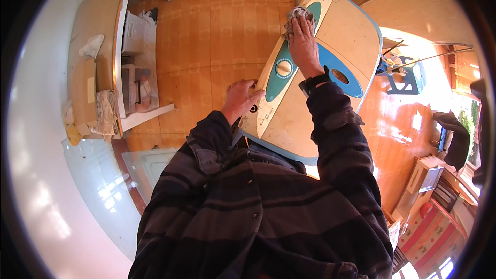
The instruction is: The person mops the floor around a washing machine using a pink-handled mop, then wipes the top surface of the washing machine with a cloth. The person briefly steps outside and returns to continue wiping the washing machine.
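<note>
A small washing machine (336, 26) with a cream top, a blue rim and a teal control strip stands in front of me. My right hand (304, 44) is closed over a crumpled grey cloth (290, 18), pressed on the far end of the strip. On the strip nearer me sits a round cream dial (283, 68). An oval window (338, 76) in a blue panel lies right of my wrist. My left hand (240, 98) rests at the machine's left edge, thumb and forefinger apart; its other fingers are partly hidden.
To the left stands a wooden table (98, 26) with white legs, a clear plastic box (139, 88) beneath it and a patterned cloth (106, 113) at its edge. A blue plastic stool (408, 80) stands right of the machine. Brown tiled floor (206, 36) lies between table and machine.
</note>
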`<state>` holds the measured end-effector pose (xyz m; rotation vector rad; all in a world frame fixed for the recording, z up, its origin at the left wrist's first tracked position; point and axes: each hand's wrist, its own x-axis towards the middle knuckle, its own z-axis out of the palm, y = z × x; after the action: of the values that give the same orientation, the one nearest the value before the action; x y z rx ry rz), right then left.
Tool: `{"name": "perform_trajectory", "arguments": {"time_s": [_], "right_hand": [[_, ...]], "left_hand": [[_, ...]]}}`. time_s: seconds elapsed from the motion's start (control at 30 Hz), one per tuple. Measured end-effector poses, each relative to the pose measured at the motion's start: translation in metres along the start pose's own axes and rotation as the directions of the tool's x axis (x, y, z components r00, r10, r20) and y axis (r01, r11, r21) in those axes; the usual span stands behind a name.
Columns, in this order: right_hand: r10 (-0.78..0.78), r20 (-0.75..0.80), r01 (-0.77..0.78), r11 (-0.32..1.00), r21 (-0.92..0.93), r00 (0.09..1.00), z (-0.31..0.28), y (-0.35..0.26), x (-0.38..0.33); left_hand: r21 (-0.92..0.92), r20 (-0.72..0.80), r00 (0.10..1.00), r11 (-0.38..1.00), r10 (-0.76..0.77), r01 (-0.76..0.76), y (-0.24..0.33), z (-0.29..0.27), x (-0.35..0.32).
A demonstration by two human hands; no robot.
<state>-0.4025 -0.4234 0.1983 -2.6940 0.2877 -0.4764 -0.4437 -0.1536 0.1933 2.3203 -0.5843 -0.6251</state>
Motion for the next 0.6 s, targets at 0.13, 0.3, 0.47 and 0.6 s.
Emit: {"name": "perform_trajectory", "arguments": {"time_s": [0.13,0.3,0.47,0.6], "right_hand": [[-0.149,-0.008,0.149,0.988,-0.039,0.989,-0.012,-0.021,-0.036],[-0.377,0.089,0.367,0.923,0.114,0.922,-0.028,-0.06,-0.066],[-0.387,0.099,0.368,0.915,0.165,0.917,-0.034,-0.045,-0.056],[-0.218,0.041,0.209,0.965,0.161,0.975,-0.02,-0.029,-0.019]], "left_hand": [[-0.024,0.036,0.999,1.0,0.009,-0.008,0.0,-0.001,0.002],[-0.023,0.038,0.999,0.999,0.024,-0.023,0.002,-0.004,0.004],[-0.046,0.039,0.999,0.999,-0.001,0.003,0.0,-0.001,0.001],[-0.058,0.026,1.0,0.998,-0.018,0.02,-0.003,0.002,0.0]]}}
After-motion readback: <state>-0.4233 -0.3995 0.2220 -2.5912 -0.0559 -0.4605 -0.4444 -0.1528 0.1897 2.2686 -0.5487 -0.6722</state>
